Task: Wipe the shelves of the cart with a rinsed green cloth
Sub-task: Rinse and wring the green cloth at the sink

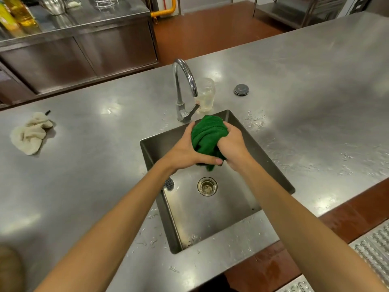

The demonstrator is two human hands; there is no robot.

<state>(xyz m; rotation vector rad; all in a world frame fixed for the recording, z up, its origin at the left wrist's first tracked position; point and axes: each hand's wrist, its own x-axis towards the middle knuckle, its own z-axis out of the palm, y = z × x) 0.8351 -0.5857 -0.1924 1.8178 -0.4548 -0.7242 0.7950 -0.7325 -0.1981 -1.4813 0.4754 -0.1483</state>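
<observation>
While I stand at the steel counter point(88, 186), I look from the left side to the right; far to the left a pale rag point(30, 133) lies in a heap, well apart from me, and I am not using it; next comes the sink point(212, 218), with a small gray scrubber point(169, 183) in its left corner and the round drain point(207, 186) in the middle; my left hand point(185, 151) is closed tight on the left side of the green cloth point(207, 133), with my thumb tucked under it; the cloth is all bunched up between my two hands, up over the sink and just below the tap point(185, 81); my right hand point(233, 147) is closed tight on the right side of the cloth; I see no water running from the tap; past the tap stand a clear jar point(206, 94) and a little round lid point(241, 89), both near the sink's back edge; I think I am at the rinse and squeeze step, so no shelf is wiped yet; the cart is not in my view; next I should twist until the cloth stops dripping, keep it over the sink so the floor stays dry, then carry it to the cart.
</observation>
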